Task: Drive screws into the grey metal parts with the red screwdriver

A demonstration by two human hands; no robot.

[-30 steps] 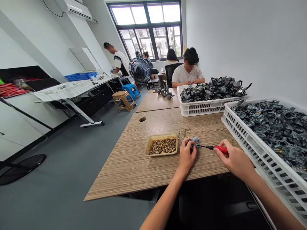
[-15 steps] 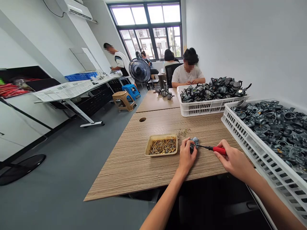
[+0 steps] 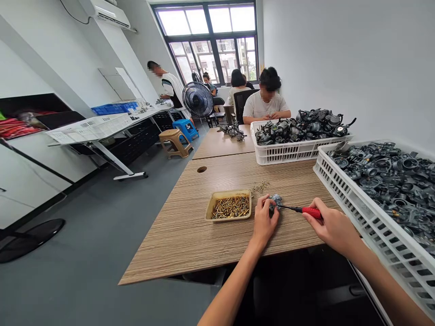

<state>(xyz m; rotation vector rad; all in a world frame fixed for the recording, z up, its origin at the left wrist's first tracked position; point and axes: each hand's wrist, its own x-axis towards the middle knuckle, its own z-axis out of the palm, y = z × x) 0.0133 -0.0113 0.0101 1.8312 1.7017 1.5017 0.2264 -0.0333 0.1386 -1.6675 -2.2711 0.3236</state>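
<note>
My left hand (image 3: 265,221) is closed round a small grey metal part (image 3: 276,199), held against the wooden table (image 3: 183,244). My right hand (image 3: 329,224) grips the red handle of a screwdriver (image 3: 311,212). The screwdriver's dark shaft points left, and its tip meets the metal part by my left fingertips; the exact contact point is hidden. Left of my left hand sits a shallow beige tray (image 3: 208,213) holding several small brass pieces. A loose pile of brass pieces (image 3: 261,187) lies on the table just behind the metal part.
Two white crates, one behind (image 3: 285,158) and one at the right (image 3: 370,213), are heaped with dark metal parts. More parts (image 3: 233,131) lie on the far table. A seated person (image 3: 266,105) works opposite; a fan (image 3: 197,99) and stools stand at the back left.
My hands, the metal part and the screwdriver look almost unmoved. In the background, a person near the window has shifted slightly.
</note>
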